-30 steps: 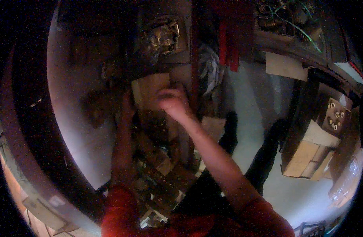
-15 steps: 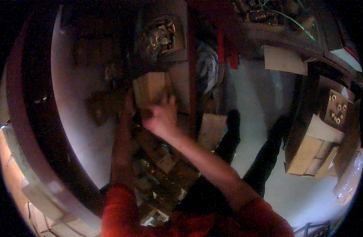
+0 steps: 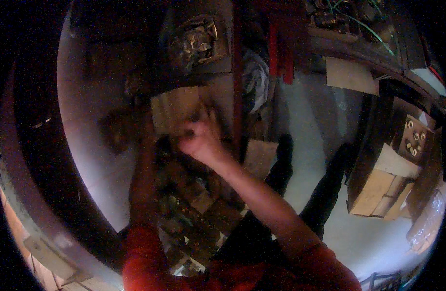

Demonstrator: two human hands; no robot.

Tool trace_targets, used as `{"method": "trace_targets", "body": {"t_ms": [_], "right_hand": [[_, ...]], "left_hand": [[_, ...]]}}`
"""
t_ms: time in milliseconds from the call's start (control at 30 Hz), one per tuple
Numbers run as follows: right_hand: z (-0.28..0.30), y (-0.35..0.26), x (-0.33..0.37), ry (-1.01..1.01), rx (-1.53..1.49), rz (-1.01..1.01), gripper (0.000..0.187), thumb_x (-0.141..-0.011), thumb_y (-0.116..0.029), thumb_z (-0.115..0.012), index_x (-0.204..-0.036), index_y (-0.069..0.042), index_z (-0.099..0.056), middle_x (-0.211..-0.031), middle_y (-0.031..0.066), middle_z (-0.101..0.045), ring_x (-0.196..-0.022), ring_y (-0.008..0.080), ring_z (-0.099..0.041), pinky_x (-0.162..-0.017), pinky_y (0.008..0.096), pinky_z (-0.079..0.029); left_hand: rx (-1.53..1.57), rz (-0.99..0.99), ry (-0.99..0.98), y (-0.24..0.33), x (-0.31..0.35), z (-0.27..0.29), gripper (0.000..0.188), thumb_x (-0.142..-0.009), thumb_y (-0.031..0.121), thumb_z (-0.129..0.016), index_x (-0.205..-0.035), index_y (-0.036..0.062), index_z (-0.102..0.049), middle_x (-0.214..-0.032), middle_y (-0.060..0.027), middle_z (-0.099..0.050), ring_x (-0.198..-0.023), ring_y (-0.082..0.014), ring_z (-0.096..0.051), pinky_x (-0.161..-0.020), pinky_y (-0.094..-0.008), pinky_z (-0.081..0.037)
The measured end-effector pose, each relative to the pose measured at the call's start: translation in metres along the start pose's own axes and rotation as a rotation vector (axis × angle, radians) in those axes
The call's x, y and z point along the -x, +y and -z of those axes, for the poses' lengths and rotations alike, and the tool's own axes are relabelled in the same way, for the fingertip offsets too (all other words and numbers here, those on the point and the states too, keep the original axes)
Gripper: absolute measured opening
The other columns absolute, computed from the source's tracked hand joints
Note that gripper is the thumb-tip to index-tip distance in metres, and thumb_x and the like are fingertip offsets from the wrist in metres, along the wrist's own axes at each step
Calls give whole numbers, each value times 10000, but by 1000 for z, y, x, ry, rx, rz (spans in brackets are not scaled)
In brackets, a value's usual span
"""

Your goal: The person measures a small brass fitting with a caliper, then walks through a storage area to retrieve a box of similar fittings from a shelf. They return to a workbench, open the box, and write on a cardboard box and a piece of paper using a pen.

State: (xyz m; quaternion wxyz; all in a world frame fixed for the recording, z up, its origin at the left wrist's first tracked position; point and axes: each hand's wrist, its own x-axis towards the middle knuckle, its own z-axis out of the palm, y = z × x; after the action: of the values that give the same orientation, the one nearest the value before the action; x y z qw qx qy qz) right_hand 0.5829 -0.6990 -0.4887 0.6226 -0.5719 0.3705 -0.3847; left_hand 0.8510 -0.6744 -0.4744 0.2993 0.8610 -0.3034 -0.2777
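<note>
A tan cardboard box stands among dark shelving just beyond my hands. My right hand is at the box's near right corner. Its thumb and forefinger curl together around a small dark spot, while the other fingers reach forward along the box. What the curled fingers hold, if anything, is too dark to make out. At the box's left side, in deep shadow, lies my left hand; its fingers cannot be told apart. Below both hands is a heap of small mixed pieces, some shiny.
Farther back sits a bin of shiny metal parts. A grey plastic bag hangs beside a dark post. To the right, an open carton stands near a tray with several ring-shaped pieces. A pale wall rises on the left.
The cardboard box has shifted slightly left and tilted. My left hand has moved a little left with it. My right hand stays near the box's right corner.
</note>
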Motion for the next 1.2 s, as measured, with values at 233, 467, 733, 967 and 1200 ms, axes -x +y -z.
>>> {"method": "trace_targets", "body": {"t_ms": [233, 467, 733, 967, 1200], "right_hand": [[4, -52, 15, -126, 131, 57, 463, -550, -293, -694, -1002, -198, -667, -1385, 259, -224, -1285, 425, -180, -1054, 536, -159], [-24, -48, 26, -303, 212, 205, 522, -558, -296, -689, -1055, -148, -631, -1397, 265, -156, -1268, 459, -185, -1044, 542, -188], [-10, -45, 19, -464, 320, 278, 692, -555, -331, -702, -1201, -158, -525, -1392, 285, -179, -1260, 476, -197, -1042, 519, -222], [9, -43, 18, -480, 57, 267, 692, -557, -271, -696, -1217, -160, -521, -1406, 263, -178, -1266, 427, -244, -1040, 463, -260], [110, 10, 24, -529, -306, -20, 582, -562, -240, -648, -1132, -135, -595, -1382, 203, -291, -1279, 362, -284, -1052, 415, -244]], "left_hand": [[-11, 0, 49, 7, 4, 16, 424, -871, 317, -502, -1175, 21, -500, -1108, -90, -557, -999, -211, -524, -870, -341, -421], [7, 17, 87, 8, -5, 14, 421, -870, 316, -505, -1170, 20, -503, -1100, -89, -560, -995, -209, -526, -866, -339, -422], [33, 63, 145, -6, 15, 29, 418, -869, 314, -509, -1164, 19, -506, -1090, -89, -564, -992, -207, -528, -863, -337, -423], [118, 73, 204, -20, 37, 34, 415, -868, 313, -513, -1159, 17, -509, -1081, -89, -568, -988, -205, -530, -860, -335, -424], [404, 100, 324, -23, 79, 21, 412, -867, 312, -516, -1154, 16, -512, -1073, -88, -572, -985, -202, -532, -857, -333, -426]]}}
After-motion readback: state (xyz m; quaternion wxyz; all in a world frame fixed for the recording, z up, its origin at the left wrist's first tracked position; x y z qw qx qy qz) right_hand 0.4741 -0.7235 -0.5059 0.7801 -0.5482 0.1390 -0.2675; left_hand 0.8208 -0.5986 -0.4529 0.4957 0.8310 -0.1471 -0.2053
